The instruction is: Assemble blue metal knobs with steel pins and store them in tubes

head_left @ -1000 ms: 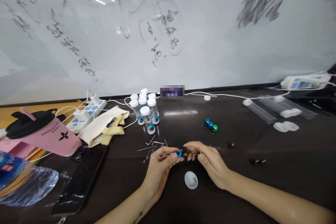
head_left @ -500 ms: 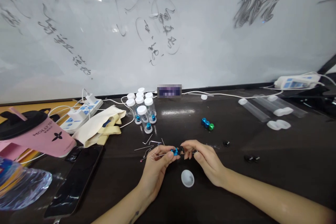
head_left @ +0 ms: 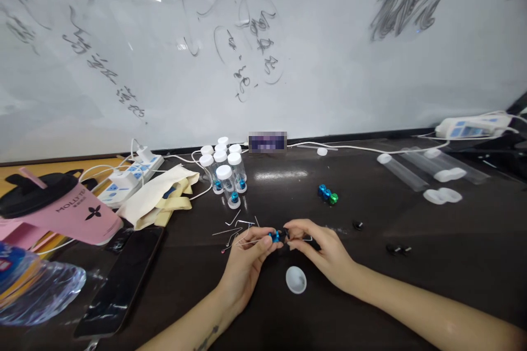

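My left hand [head_left: 242, 263] pinches a small blue metal bead [head_left: 274, 237] over the dark table [head_left: 370, 296]. My right hand [head_left: 319, 249] meets it from the right, fingers pinched on a small black piece [head_left: 286, 233] and a thin wire. Several thin metal pins [head_left: 236, 230] lie just left of my hands. A white cap [head_left: 296, 279] rests on the table below them. A cluster of clear vials with white lids [head_left: 224, 173] stands beyond, some with blue beads inside. Loose blue and green beads [head_left: 328, 194] lie to the right of the vials.
A pink cup with a black lid [head_left: 61, 211] lies at left beside a plastic bottle [head_left: 33, 285], a phone [head_left: 121, 279], a cream cloth bag [head_left: 158, 197] and a power strip [head_left: 132, 173]. Clear tubes [head_left: 401, 173] and white caps [head_left: 442, 194] lie at right. Small black pieces [head_left: 397, 249] sit nearby. A whiteboard [head_left: 263, 49] stands behind.
Both hands stay pinched together on the bead and black piece; the right fingers have shifted slightly. The view has drifted a little.
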A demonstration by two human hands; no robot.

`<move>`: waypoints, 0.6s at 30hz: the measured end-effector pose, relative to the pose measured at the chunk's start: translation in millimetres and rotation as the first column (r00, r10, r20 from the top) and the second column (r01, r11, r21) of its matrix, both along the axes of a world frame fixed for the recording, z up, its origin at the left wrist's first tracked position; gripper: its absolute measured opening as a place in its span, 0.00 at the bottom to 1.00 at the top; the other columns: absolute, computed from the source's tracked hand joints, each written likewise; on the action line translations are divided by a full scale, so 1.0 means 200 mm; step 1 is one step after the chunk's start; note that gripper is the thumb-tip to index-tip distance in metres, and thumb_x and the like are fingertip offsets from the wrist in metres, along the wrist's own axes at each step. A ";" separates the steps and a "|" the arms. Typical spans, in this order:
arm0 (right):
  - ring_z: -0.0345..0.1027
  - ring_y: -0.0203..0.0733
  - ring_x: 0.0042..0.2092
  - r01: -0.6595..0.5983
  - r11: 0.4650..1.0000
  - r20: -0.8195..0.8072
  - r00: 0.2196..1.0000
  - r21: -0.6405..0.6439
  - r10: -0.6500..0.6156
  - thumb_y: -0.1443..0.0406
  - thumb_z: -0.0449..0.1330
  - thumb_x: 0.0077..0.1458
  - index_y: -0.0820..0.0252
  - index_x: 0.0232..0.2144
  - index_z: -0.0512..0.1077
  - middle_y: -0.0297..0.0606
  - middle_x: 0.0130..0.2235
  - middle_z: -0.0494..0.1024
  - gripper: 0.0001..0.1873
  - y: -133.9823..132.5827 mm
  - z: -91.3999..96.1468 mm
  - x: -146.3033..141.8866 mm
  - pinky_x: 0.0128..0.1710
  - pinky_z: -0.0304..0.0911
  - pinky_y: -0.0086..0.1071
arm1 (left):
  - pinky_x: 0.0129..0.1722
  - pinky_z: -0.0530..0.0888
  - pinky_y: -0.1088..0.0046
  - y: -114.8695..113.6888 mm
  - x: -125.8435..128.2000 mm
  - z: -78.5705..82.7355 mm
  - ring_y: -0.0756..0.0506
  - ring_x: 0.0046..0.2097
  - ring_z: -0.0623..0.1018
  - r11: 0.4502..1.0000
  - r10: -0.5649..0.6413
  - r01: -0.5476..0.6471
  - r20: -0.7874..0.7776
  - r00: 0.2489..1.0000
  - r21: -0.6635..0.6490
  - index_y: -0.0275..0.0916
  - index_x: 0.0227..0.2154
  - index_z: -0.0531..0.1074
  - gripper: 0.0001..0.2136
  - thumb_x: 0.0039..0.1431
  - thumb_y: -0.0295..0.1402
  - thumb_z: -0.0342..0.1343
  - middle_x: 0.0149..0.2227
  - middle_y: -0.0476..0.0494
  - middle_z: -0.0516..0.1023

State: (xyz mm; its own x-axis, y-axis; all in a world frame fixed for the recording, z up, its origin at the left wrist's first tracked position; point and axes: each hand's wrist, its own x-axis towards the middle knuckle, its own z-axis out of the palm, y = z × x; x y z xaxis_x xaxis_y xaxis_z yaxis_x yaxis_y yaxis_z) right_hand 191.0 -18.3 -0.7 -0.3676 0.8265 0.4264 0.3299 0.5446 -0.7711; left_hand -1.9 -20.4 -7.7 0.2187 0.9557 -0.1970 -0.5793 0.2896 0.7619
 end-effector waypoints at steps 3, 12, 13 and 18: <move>0.73 0.38 0.34 0.008 1.000 -0.008 1.000 -0.004 -0.008 0.64 0.55 0.64 0.54 0.46 0.69 0.33 0.33 0.77 0.09 0.01 -0.01 0.00 0.37 0.70 0.32 | 0.40 0.76 0.79 0.00 0.00 0.00 0.50 0.33 0.81 1.000 -0.017 0.017 0.002 1.000 -0.001 0.33 0.32 0.79 0.09 0.45 0.27 0.69 0.32 0.44 0.83; 0.73 0.40 0.38 0.011 0.997 -0.027 1.000 0.073 -0.010 0.67 0.57 0.62 0.53 0.49 0.70 0.36 0.38 0.77 0.13 0.01 -0.01 0.01 0.39 0.69 0.34 | 0.39 0.76 0.79 0.00 0.00 0.01 0.50 0.32 0.81 1.000 -0.026 0.026 0.004 1.000 -0.007 0.33 0.32 0.79 0.08 0.46 0.27 0.69 0.30 0.43 0.83; 0.73 0.40 0.38 -0.001 0.996 -0.019 1.000 0.091 0.002 0.67 0.57 0.62 0.53 0.48 0.71 0.37 0.38 0.77 0.12 0.01 -0.01 0.01 0.39 0.69 0.34 | 0.38 0.76 0.79 0.00 0.00 0.01 0.50 0.32 0.81 1.000 -0.030 0.030 0.003 1.000 -0.003 0.33 0.32 0.79 0.08 0.46 0.27 0.69 0.30 0.43 0.83; 0.73 0.41 0.38 -0.028 0.993 0.026 0.999 0.117 0.025 0.67 0.55 0.63 0.53 0.46 0.72 0.38 0.38 0.78 0.10 0.01 -0.01 0.02 0.38 0.68 0.33 | 0.37 0.76 0.80 0.00 0.01 0.02 0.50 0.31 0.80 0.998 -0.054 0.054 -0.002 0.999 0.013 0.33 0.31 0.79 0.08 0.45 0.26 0.69 0.29 0.44 0.82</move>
